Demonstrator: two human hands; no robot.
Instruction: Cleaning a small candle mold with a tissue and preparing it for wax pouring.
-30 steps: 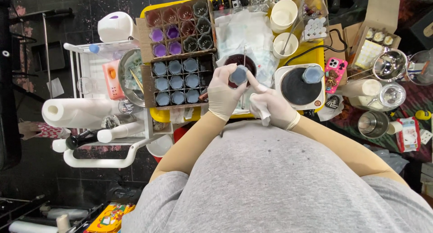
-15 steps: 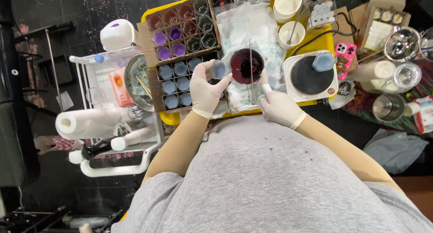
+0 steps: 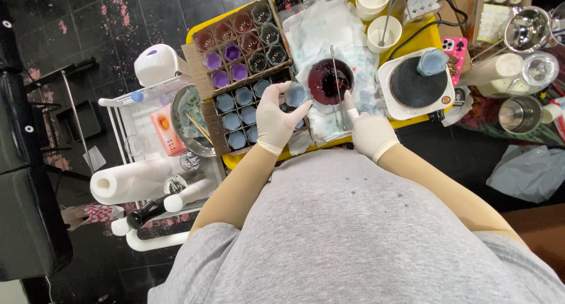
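Two gloved hands flank bowl (image 3: pixel 329 81) of dark liquid

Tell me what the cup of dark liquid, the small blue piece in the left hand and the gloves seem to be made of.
Cup: looks like clear glass or plastic, glossy rim; the dark red liquid hides the rest.
Blue piece: matt pale blue, probably wax or silicone; too small to tell.
Gloves on the left hand and right hand: thin whitish latex or similar, tight against the fingers.
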